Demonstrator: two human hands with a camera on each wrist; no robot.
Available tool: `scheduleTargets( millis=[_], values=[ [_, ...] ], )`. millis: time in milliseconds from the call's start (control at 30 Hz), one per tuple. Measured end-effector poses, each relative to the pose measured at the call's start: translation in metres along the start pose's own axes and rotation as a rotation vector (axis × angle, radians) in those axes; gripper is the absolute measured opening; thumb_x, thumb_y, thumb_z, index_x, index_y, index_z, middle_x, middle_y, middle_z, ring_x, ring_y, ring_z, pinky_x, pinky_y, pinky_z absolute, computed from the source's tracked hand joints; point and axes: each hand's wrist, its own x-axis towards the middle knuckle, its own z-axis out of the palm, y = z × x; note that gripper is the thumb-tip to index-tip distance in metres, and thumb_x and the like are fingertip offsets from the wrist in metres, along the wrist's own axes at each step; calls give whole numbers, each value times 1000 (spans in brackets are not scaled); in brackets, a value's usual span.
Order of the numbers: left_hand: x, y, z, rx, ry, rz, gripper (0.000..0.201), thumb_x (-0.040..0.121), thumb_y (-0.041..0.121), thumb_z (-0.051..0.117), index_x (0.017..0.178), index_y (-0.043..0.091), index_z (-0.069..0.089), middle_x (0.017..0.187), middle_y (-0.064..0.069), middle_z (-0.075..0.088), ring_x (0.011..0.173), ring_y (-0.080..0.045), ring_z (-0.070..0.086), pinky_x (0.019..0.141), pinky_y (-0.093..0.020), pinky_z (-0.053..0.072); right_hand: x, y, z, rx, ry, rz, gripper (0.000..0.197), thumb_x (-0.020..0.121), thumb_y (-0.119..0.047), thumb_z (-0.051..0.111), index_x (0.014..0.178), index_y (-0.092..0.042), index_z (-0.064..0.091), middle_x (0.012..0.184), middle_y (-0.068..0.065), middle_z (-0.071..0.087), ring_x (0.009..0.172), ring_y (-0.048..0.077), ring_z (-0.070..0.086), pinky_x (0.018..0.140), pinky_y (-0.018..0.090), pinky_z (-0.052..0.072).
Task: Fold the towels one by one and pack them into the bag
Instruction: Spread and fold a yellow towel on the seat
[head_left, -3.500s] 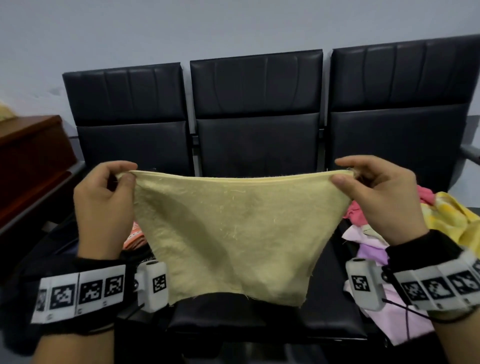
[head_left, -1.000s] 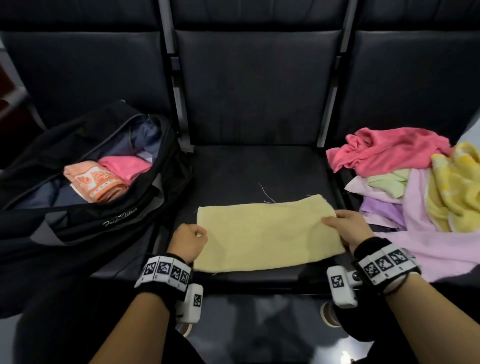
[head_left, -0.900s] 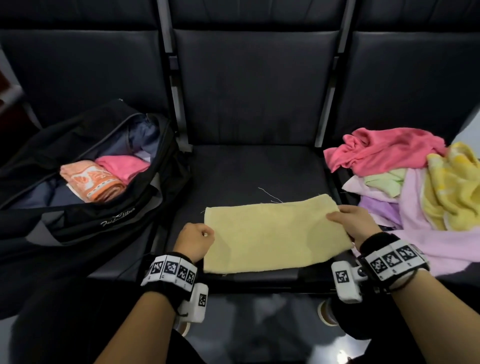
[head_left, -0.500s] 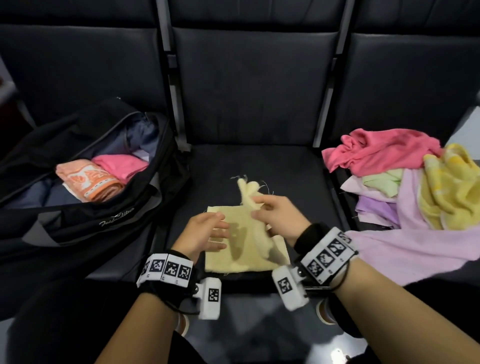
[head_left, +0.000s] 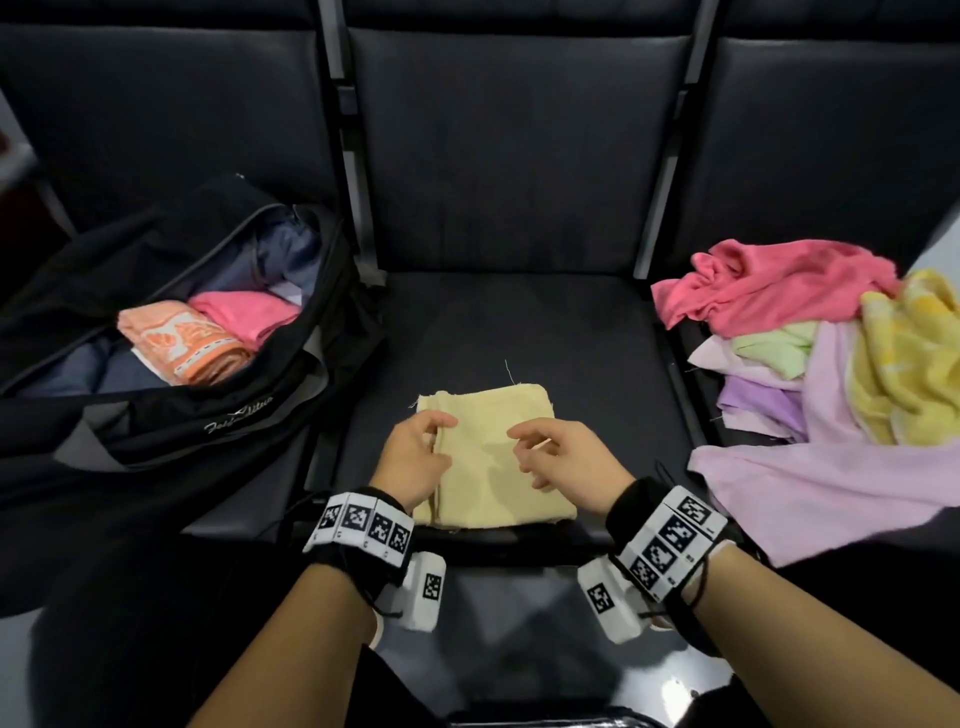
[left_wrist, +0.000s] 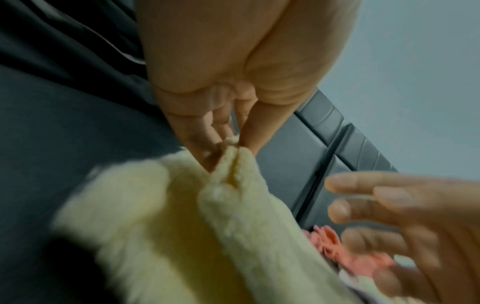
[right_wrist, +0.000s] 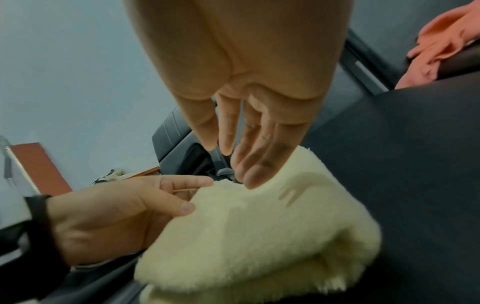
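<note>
A pale yellow towel (head_left: 498, 447) lies folded into a square at the front of the middle seat (head_left: 519, 322). My left hand (head_left: 439, 439) is at the towel's left edge. In the left wrist view its thumb and fingers (left_wrist: 205, 144) pinch the stacked layers of the yellow towel (left_wrist: 233, 185). My right hand (head_left: 524, 447) hovers over the towel's right half with fingers spread and relaxed, holding nothing. In the right wrist view its fingertips (right_wrist: 252, 181) just touch the towel (right_wrist: 259, 226). The black bag (head_left: 182, 421) lies open on the left seat.
Inside the bag lie a folded orange towel (head_left: 182, 343) and a folded pink towel (head_left: 244, 317). On the right seat is a loose pile: a pink towel (head_left: 769, 286), a green one (head_left: 779, 348), a yellow one (head_left: 909, 364) and a lilac one (head_left: 831, 483).
The long yellow strip has been folded in half leftward into a square. My right hand carried its end over and let go; my left hand now pinches the left edge.
</note>
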Motion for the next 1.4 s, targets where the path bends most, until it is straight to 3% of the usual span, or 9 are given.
scheduleTargets(
  millis=[100, 233, 400, 600, 767, 1000, 1100, 1200, 1400],
  values=[
    [8, -1, -13, -31, 34, 3, 52, 77, -19, 58, 108, 22, 65, 105, -10, 65, 78, -23, 65, 77, -38, 57, -2, 4, -2, -31, -3, -69, 21, 90, -19, 62, 104, -30, 72, 89, -6, 70, 67, 11, 62, 72, 35, 59],
    [6, -18, -21, 71, -4, -90, 60, 75, -16, 60, 125, 17, 63, 111, -4, 65, 91, -16, 66, 72, -18, 53, -3, 18, 7, -137, -46, -80, 19, 87, -20, 67, 102, -30, 73, 89, -12, 68, 71, 0, 58, 78, 23, 52],
    [3, -21, -19, 184, -31, -91, 69, 75, -15, 56, 134, 20, 56, 131, -8, 54, 111, -28, 60, 99, -43, 51, -6, 28, 10, -333, -116, -110, 25, 85, -16, 69, 108, -22, 73, 101, -6, 66, 93, 8, 62, 89, 22, 48],
    [-8, -7, -11, 458, 145, 72, 49, 78, -7, 56, 109, 29, 71, 114, 5, 50, 108, -24, 53, 101, -33, 46, -11, 24, 10, -581, -150, -284, 29, 80, -17, 69, 108, -25, 71, 107, -7, 58, 103, 10, 51, 93, 26, 46],
    [-31, 7, 17, 706, -104, 176, 29, 85, 20, 59, 107, 33, 72, 115, 11, 57, 114, -19, 47, 101, -37, 41, -17, 36, 21, -1030, -177, -369, 43, 74, -14, 59, 112, -34, 57, 112, -7, 47, 107, 18, 43, 82, 28, 31],
    [-34, 3, 29, 899, -164, 103, 56, 66, 61, 70, 116, 39, 58, 119, 15, 45, 115, -13, 41, 99, -35, 34, -7, 41, 21, -918, -77, -342, 33, 84, -1, 49, 106, -21, 63, 109, -3, 58, 105, 23, 49, 77, 34, 45],
    [-33, 1, 29, 964, -140, 117, 53, 71, 45, 76, 118, 37, 55, 118, 12, 46, 114, -16, 44, 97, -35, 37, -5, 33, 10, -552, 12, -246, 27, 80, -1, 56, 93, -22, 68, 95, -7, 65, 93, 16, 56, 79, 31, 48],
    [-29, 4, 28, 1012, -53, 179, 32, 86, 18, 59, 115, 30, 59, 113, 4, 57, 108, -23, 53, 90, -37, 45, -6, 25, -1, -227, 86, -183, 28, 73, 0, 63, 84, -25, 68, 82, -10, 67, 76, 4, 59, 71, 20, 48],
    [-25, 7, 20, 932, -56, 188, 28, 87, 11, 49, 106, 24, 66, 104, 1, 64, 100, -25, 59, 82, -38, 51, -14, 24, 8, -635, -109, -298, 48, 73, -11, 64, 118, -27, 61, 118, -10, 55, 109, 9, 44, 98, 29, 41]
  ],
)
